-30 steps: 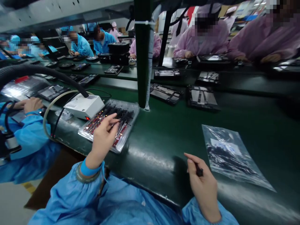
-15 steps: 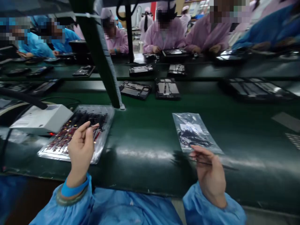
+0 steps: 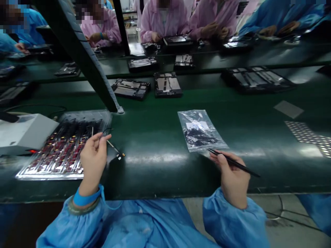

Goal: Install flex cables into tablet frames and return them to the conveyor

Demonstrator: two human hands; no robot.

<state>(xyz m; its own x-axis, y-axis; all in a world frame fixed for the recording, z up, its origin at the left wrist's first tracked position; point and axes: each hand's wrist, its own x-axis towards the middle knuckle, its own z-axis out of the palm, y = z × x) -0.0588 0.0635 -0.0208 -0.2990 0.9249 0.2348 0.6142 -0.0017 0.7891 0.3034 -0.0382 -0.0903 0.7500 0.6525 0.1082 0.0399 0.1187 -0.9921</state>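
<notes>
My left hand (image 3: 94, 160) pinches a thin flex cable (image 3: 115, 148) with small connectors at its lower end. It is held above the right edge of a clear plastic tray (image 3: 51, 176), where rows of dark and red small parts (image 3: 68, 144) lie. Black tweezers (image 3: 236, 164) rest in my right hand (image 3: 234, 179), gripped between thumb and fingers, their tips pointing left. Just beyond those tips a clear zip bag (image 3: 200, 131) holding small black pieces and a white label lies flat on the green bench.
A white box (image 3: 28, 132) with a red light stands at the left. A slanted post (image 3: 90, 62) rises from the bench. Opened devices (image 3: 168, 84) lie further back, and a perforated sheet (image 3: 307, 132) lies right. Co-workers (image 3: 165, 22) sit across the bench.
The view has turned right and down. My left hand has brought the flex cable out from over the tray's parts. The tweezers have swung so their tips point up and left.
</notes>
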